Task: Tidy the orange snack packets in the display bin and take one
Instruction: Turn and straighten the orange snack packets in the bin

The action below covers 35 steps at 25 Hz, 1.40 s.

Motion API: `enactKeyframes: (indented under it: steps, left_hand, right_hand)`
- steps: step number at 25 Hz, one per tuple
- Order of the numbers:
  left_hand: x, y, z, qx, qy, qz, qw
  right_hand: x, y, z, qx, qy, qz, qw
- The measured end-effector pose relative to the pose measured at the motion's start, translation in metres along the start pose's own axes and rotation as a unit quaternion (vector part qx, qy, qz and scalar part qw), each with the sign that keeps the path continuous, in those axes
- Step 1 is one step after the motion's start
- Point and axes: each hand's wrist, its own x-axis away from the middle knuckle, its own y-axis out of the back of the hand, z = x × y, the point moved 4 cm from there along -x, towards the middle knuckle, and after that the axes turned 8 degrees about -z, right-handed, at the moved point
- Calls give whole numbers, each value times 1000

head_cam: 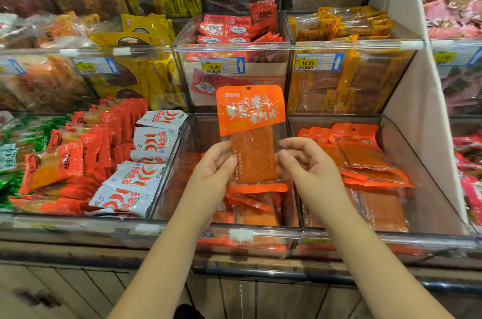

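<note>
1. Head view: an orange snack packet (249, 133) is held upright above the middle clear display bin (294, 170) of the near row, its orange header at the top and a clear window lower down showing a reddish slab.
2. The left hand (214, 170) grips the packet's lower left edge, thumb on the front and fingers (220, 146) closed behind it.
3. The right hand (310, 167) sits at the packet's lower right edge; its fingers are curled and close together at the edge, but whether they actually pinch it cannot be told.
4. More orange packets (250, 204) lie loosely piled at the bottom of that bin, under the held one.
5. The bin just to the right holds a stack of similar orange packets (362, 152).
6. To the left lie white chili-print packets (135, 183) and red packets (86, 146).
7. The far row of bins carries yellow price tags (214, 66) reading 10.90.
</note>
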Motion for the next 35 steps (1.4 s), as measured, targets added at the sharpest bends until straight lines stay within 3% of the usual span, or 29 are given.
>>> enactKeyframes:
  steps: [12,17,20,22,25,27,29,31,33,35]
  left_hand:
    - [5,-1,-4,20,25,9,999]
    - [10,-5,-7,-6,19,45,999]
    - [12,-5,-5,-109,1,15,994]
    - [14,-5,-3,-200,-53,-17,978]
    - [31,-31,-9,-360,-201,17,911]
    - [47,-67,-3,-415,-172,118,886]
    - [62,-101,2,-469,-134,173,855]
    - [66,-118,3,-501,-137,165,838]
    - [63,-121,6,-509,-126,159,836]
    - [63,-121,9,-511,-115,164,836]
  right_hand:
    - [0,0,2,11,-15,4,1000]
    - [4,-10,3,17,27,95,995]
    - [2,-6,7,77,59,77,992]
    - [-4,16,7,88,56,35,994]
    - [-11,66,8,139,-16,-34,990]
    - [-6,90,9,247,-22,-32,968]
    - [3,100,4,361,2,32,932]
    - [12,106,-3,433,-25,93,896]
    - [13,113,-9,510,-57,86,854]
    - [9,110,-7,633,-5,62,772]
